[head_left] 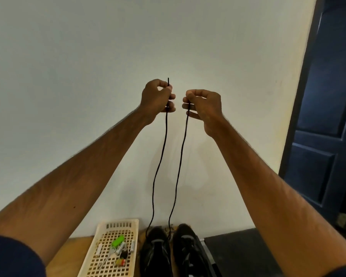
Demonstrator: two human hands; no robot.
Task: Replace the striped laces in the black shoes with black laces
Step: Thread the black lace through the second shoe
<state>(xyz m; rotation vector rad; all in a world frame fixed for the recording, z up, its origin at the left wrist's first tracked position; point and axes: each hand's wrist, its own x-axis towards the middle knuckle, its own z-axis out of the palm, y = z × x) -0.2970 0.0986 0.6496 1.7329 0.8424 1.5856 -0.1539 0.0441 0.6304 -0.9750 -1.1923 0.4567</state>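
Black lace [153, 196] hangs in two strands from raised hands. The left hand [156, 98] pinches one end, tip poking up, and the right hand [205, 105] pinches the other. Both strands drop to the black shoes [156, 248] on the wooden table [72, 252] — just beside a cream basket [118, 221].

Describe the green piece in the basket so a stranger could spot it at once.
Start at the black shoes against the wall, at the bottom of the view. Left of them lies a cream lattice basket. Among its small bits, the green piece lies toward the far end, the only lime-coloured thing there.
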